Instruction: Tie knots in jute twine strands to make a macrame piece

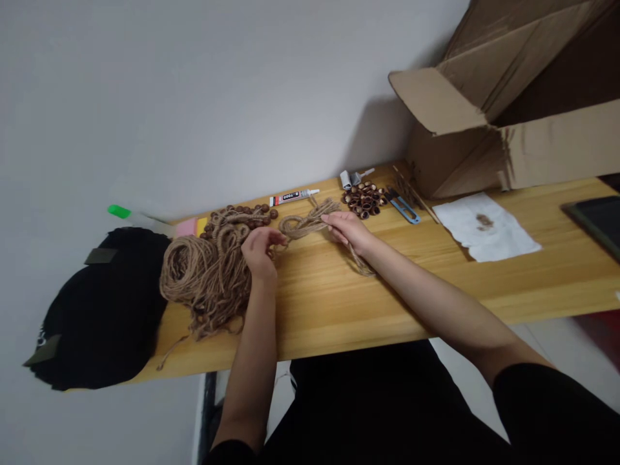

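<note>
Pinched the looped bundle of brown cord (314,221) between thumb and fingers of the right of the two hands (349,231), above the middle of the table (320,303), with strands trailing below the palm. Held the left hand (260,248) partly curled between that bundle and the larger cord pile (208,278); could not tell whether with a strand in the fingertips. Judged the work as only partway: counted as done the gathering of the bundle into loops, and as left, probably, the straightening of the trailing strands and much of the tangled pile. Could not make out any stringing of the beads (274,214) behind the pile. Saw the hollow shells (363,200), blue-handled snips (404,208) and glue tube (290,197) lying out of the hands, apparently not yet called for.
</note>
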Available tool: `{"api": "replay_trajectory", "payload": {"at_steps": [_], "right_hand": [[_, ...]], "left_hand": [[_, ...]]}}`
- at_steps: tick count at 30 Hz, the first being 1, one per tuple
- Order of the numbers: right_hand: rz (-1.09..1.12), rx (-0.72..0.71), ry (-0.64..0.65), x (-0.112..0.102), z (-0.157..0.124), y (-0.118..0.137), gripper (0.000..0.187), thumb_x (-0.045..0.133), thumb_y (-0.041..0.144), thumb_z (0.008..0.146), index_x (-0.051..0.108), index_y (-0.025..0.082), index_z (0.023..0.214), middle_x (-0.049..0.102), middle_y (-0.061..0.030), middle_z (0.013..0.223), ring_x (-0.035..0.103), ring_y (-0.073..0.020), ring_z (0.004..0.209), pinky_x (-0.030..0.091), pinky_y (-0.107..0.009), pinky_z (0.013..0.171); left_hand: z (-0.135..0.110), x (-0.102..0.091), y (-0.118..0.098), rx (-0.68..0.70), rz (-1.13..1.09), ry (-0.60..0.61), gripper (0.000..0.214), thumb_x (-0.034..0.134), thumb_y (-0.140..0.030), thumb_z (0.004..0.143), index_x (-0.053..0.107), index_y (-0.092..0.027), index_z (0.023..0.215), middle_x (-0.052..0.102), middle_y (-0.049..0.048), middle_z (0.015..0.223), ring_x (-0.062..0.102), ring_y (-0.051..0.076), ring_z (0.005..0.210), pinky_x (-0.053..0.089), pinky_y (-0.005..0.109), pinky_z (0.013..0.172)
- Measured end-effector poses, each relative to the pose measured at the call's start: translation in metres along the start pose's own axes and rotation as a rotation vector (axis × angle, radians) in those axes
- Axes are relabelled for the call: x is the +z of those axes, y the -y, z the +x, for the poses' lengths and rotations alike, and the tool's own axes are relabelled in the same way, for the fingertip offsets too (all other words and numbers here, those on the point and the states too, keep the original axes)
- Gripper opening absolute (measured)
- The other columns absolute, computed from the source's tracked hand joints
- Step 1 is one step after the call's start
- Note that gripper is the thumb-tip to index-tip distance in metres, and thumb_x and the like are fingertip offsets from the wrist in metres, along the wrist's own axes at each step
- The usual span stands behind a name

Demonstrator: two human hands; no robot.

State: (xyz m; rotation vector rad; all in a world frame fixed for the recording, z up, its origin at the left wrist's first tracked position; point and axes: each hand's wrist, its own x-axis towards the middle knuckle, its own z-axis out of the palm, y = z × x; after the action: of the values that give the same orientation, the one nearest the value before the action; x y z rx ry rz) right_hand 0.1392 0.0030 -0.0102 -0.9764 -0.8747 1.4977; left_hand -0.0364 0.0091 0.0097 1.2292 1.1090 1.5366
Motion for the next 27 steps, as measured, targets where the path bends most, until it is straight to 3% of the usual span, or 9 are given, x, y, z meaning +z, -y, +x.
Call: {"api": "replay_trajectory", "payload": {"at_steps": [6,11,17,22,27], "right_hand": [[0.025,-0.006,0.009,0.000,0.000,-0.001,0.038,0.068,0.042,0.065,0.045,0.017,0.049,0.032,0.0097,0.024,0.019,-0.0015,0.023,0.011,-0.020,0.033],[0.012,-0.001,0.010,0.000,0.000,-0.001,0.039,0.068,0.045,0.064,0.045,0.017,0.050,0.032,0.0099,0.024,0.019,-0.0019,0.024,0.011,-0.020,0.034],[0.013,0.009,0.019,0.001,-0.001,0.000,0.040,0.069,0.047,0.063,0.044,0.017,0.050,0.032,0.0099,0.025,0.019,-0.0020,0.025,0.011,-0.020,0.034],[0.017,0.010,0.028,0.000,-0.001,0.001,0.039,0.068,0.046,0.064,0.046,0.017,0.050,0.032,0.0098,0.025,0.019,-0.0020,0.026,0.012,-0.020,0.035],[0.033,0.005,0.037,0.000,-0.001,0.001,0.039,0.069,0.045,0.064,0.046,0.017,0.049,0.032,0.0094,0.025,0.020,-0.0020,0.025,0.011,-0.020,0.035]], "left_hand": [[-0.016,0.004,0.003,0.287,0.569,0.309,0.012,0.057,-0.019,0.068,0.061,-0.018,0.057,0.058,-0.0002,0.055,0.051,0.012,0.057,0.037,0.022,0.060],[-0.027,0.009,0.008,0.205,0.702,0.692,0.011,0.058,-0.019,0.070,0.068,-0.021,0.072,0.051,-0.0024,0.048,0.043,0.011,0.047,0.029,0.022,0.053],[-0.031,0.016,0.008,0.219,0.824,0.627,0.028,0.055,-0.022,0.075,0.067,-0.023,0.101,0.052,-0.0020,0.052,0.043,0.013,0.049,0.034,0.022,0.058],[-0.032,0.018,0.008,0.227,0.836,0.660,0.031,0.052,-0.023,0.078,0.063,-0.024,0.107,0.051,-0.0028,0.053,0.045,0.013,0.050,0.038,0.022,0.063],[-0.032,0.018,0.008,0.219,0.862,0.587,0.029,0.052,-0.023,0.079,0.062,-0.024,0.107,0.055,-0.0011,0.058,0.047,0.014,0.053,0.037,0.022,0.065]]}}
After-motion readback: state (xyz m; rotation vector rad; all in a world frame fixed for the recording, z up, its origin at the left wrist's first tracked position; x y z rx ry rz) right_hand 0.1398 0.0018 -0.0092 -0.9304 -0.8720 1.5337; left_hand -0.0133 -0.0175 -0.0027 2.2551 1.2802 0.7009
